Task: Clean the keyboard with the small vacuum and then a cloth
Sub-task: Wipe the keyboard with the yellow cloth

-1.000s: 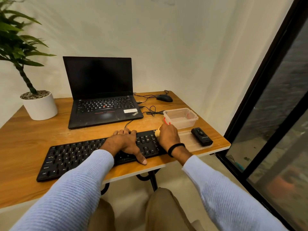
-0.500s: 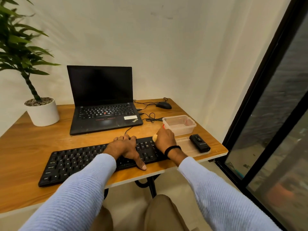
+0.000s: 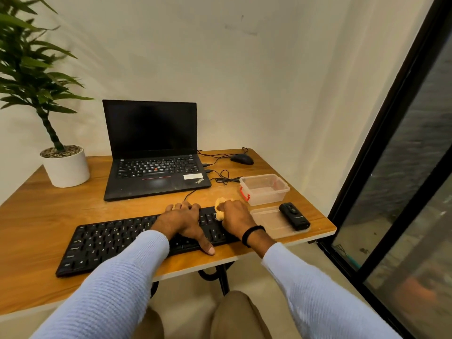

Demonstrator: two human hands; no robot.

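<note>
Lumpy yellow wad (image 3: 219,211) — further onto keyboard (image 3: 110,243)

The right hand (image 3: 236,216) hides most of the soft yellow thing (image 3: 219,212) it grips; what it is I cannot tell. The left hand (image 3: 183,221) covers several keys of the keyboard (image 3: 110,243). The plant (image 3: 29,69) is cut by the left and top edges.

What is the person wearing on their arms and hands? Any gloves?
No gloves. Both arms are in long, pale blue sleeves of ribbed knit: the left sleeve and the right sleeve end at the wrists. The left hand and the right hand are bare. A thin black wristband circles the right wrist, just past the cuff.
</note>
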